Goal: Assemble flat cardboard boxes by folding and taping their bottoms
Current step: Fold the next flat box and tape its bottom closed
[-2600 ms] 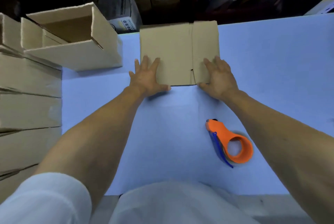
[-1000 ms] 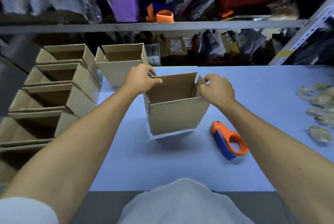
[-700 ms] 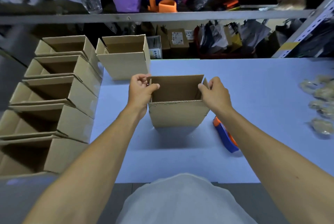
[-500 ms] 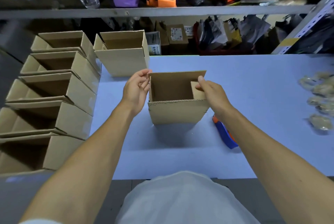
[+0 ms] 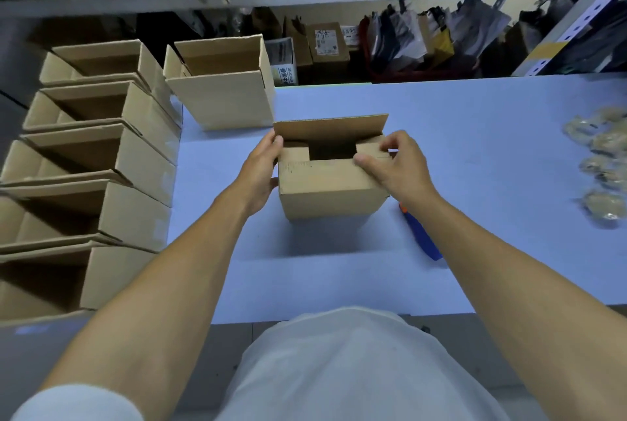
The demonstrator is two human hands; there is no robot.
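Flaps folding on the middle box

Boxes [image 5: 112,183] line our 9 o'clock side, stacked in a row with their open mouths up, and one more open box [image 5: 224,88] stands at 11 o'clock on the table [image 5: 475,122]. Our left hand [image 5: 259,173] lies against the left wall of the box [image 5: 330,190] we are working on, thumb at its top corner, fingers around the side. This box stands upright at the table's centre, at 12 o'clock from our body. Its two short side flaps are turned inward and lie nearly flat, the near long flap is folded down over them, and the far long flap [image 5: 330,128] stands up. Our right hand [image 5: 393,166] presses on the right end of the top, thumb on the near flap and fingers curled over the side flap. At 3 o'clock of the box, just beside it, a tape gun [image 5: 422,237] shows blue under our right forearm. Farther out at 2 o'clock, well apart, small clear packets [image 5: 604,162] lie scattered.
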